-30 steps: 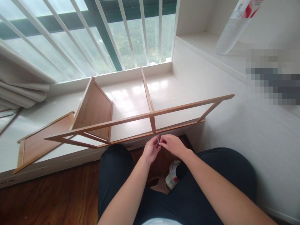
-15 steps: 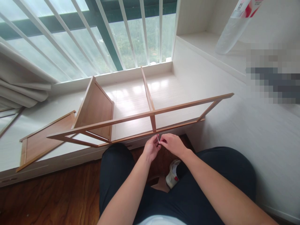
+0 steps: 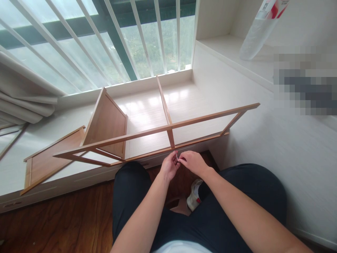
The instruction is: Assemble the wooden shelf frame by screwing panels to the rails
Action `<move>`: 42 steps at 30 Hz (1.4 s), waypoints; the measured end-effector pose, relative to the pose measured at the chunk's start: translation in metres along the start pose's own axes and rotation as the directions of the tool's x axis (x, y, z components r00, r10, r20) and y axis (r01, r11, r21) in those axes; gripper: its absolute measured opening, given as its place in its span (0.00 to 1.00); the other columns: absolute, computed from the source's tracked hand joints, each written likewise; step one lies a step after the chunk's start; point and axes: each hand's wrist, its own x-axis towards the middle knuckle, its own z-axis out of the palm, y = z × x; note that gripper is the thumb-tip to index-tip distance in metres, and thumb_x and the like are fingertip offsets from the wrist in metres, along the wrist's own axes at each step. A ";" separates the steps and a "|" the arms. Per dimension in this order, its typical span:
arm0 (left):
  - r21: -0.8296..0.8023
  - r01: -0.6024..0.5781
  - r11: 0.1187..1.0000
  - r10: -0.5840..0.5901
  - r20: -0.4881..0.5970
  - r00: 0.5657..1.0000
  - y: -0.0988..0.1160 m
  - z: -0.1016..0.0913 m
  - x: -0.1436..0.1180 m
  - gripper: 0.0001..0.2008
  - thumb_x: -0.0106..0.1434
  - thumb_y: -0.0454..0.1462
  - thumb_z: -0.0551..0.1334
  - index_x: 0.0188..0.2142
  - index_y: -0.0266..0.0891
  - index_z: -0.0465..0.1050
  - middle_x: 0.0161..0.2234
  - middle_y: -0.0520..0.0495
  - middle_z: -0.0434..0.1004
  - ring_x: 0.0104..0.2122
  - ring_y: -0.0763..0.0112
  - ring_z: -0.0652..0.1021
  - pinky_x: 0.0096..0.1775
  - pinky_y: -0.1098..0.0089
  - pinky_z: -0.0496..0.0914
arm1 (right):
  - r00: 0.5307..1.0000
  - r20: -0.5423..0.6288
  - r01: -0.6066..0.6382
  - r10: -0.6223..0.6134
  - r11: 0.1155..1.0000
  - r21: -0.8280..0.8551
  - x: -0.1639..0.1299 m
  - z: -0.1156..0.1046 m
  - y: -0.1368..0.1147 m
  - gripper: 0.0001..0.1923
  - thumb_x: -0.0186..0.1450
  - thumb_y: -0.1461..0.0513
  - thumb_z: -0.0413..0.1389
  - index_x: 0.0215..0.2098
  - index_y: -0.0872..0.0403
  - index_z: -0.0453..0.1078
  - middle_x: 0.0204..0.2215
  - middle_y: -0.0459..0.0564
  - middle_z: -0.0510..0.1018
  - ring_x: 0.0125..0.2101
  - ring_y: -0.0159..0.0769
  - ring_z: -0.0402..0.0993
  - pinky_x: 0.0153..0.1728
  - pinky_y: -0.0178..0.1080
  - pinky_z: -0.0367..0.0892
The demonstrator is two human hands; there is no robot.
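With fingers of the right hand narrowed to a pinch, holding the lower end of a thin, pale, metallic-looking rod, just below the middle crosspiece of a long, brown, open wooden frame. Curling the left hand close around the rod's upper part, also under the frame; cannot tell how firmly. Can see, behind the frame, a glossy white window ledge; behind its left part, a solid brown rectangular wooden panel standing upright; farther left of it, a similar brown wooden panel lying flat. Can also see, beyond the frame's right end, a clear plastic bottle with a red-and-white label, upon a white shelf.
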 end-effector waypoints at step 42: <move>0.085 -0.081 0.993 0.083 -0.026 0.996 -0.001 0.002 -0.005 0.07 0.60 0.37 0.74 0.36 0.37 0.81 0.34 0.47 0.81 0.28 0.73 0.76 0.29 0.74 0.66 | 0.996 0.080 -0.039 0.038 0.999 0.005 -0.001 -0.008 -0.006 0.10 0.74 0.56 0.54 0.43 0.51 0.75 0.40 0.52 0.84 0.41 0.40 0.80 0.39 0.36 0.65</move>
